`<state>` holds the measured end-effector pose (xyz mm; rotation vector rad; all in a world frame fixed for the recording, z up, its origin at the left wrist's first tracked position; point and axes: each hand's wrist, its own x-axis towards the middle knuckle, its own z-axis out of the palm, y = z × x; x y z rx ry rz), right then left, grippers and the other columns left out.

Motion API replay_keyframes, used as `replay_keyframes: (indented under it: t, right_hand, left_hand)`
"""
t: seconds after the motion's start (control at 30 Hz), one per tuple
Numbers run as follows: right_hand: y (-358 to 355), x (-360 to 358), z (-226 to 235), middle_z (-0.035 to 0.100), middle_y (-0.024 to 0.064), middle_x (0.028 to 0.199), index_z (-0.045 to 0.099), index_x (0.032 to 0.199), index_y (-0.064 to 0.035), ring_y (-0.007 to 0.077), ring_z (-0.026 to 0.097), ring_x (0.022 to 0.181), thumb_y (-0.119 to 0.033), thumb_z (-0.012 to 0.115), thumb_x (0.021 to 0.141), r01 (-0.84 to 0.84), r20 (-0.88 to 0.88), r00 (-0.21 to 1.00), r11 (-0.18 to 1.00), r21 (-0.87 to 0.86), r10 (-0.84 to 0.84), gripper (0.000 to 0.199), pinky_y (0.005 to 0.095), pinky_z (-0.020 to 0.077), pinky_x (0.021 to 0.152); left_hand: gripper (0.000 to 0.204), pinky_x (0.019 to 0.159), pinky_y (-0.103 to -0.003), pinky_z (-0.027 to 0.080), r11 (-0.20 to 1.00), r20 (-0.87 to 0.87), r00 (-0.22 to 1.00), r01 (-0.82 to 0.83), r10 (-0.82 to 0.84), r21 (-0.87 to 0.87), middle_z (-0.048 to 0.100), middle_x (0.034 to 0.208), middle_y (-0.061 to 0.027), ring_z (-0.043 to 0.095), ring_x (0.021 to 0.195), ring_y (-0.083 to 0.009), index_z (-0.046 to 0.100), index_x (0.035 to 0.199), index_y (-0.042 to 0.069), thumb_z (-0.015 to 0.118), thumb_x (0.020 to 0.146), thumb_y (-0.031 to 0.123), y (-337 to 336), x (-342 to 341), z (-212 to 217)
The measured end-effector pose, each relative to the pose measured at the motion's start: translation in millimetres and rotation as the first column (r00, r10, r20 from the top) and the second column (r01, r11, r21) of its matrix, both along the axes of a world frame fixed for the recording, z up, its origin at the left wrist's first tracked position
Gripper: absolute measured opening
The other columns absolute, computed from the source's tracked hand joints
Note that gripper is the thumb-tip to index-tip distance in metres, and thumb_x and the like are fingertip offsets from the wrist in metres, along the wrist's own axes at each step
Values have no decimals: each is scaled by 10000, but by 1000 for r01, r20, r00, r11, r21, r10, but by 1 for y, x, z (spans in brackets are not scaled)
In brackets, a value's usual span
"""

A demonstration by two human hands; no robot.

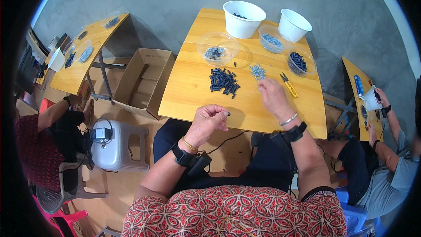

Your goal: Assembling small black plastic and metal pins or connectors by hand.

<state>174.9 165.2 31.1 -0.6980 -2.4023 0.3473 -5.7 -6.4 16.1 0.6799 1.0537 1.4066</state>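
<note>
My left hand (209,123) is at the table's front edge, its thumb and fingertips closed on a small black plastic piece (229,113). My right hand (274,98) reaches over the table with bent fingertips together at the near edge of a small heap of grey-blue parts (258,72). What those fingertips hold, if anything, is hidden. A loose pile of black cylindrical pieces (222,81) lies left of that heap, and one single black piece (235,64) sits between them. Yellow-handled thread snips (289,86) rest to the right of my right hand.
Farther back stand clear bowls holding mixed parts (215,52), grey-blue parts (272,41) and black pieces (297,62). Behind them are two white tubs (242,26) (294,25). An open cardboard box (142,83) and a grey stool (114,149) are at left. People sit at side tables.
</note>
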Motion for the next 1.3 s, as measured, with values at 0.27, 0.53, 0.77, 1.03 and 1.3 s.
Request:
replay_keyframes:
  t: [0.27,0.53,0.77,1.03,1.3]
  right_hand:
    - [20,-1,2,538,114,825,614,909,-62,309,500,847,-44,592,734,61,238,966,985,160,-98,177,396,410,742]
    - [8,11,-5,549,125,823,617,934,-58,308,512,830,-34,582,738,-22,120,993,999,26,19,200,388,421,750]
    - [2,12,-3,575,152,826,584,930,-23,318,551,808,-27,568,751,44,60,998,968,-245,-30,179,384,446,727]
    - [-10,-12,-10,546,157,818,513,829,-20,349,532,816,-13,547,759,-24,146,988,995,-100,39,78,400,442,714]
    - [-7,-1,8,537,172,814,501,822,-10,351,527,819,9,520,760,54,27,998,990,-133,-51,67,402,434,699]
  left_hand:
    - [80,546,-222,501,1000,50,999,6,-7,19,579,680,-29,557,559,-93,605,858,-6,564,855,62,5,1,-2]
    - [84,604,-279,539,997,134,990,25,-34,66,580,718,-42,566,626,-114,605,903,-5,557,864,52,5,-6,-11]
    - [68,588,-281,535,999,169,986,-9,0,51,569,697,-43,548,581,-111,606,879,-8,557,848,27,8,-2,-6]
    - [68,600,-287,535,999,196,980,-21,13,39,563,706,-36,532,603,-101,604,883,-14,557,845,16,8,-1,-3]
    - [90,649,-302,542,995,216,976,18,-38,97,582,758,-40,565,672,-114,606,920,-10,553,860,31,10,-5,-11]
